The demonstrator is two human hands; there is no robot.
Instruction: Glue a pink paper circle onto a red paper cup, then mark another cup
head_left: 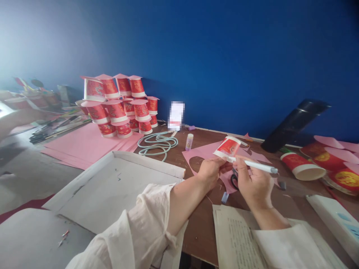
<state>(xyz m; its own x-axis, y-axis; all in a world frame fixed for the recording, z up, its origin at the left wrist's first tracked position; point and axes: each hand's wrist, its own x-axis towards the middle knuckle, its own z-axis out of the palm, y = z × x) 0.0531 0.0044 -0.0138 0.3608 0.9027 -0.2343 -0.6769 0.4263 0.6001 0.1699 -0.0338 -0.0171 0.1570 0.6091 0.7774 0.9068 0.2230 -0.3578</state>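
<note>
My left hand (211,172) is closed on the near edge of a red and white paper cup (228,147), which it holds tilted above the table. Between the fingers of my right hand (254,184) is a white pen (260,166), its tip end close to the cup and hidden by my fingers. Cut pink paper (206,152) with a round hole lies beneath the cup. Partly covered by my hands are scissors with black handles (234,180). To the left of the cup stands a glue stick (189,142).
Stacked red cups with pink paper tops (116,111) stand at the back left, beside pink sheets (84,145) and a coiled cable (158,144). A white box lid (123,186), printed pages (232,235), a black bottle (294,125) and a lying cup (303,167) surround my hands. Another person's arm (21,119) is at far left.
</note>
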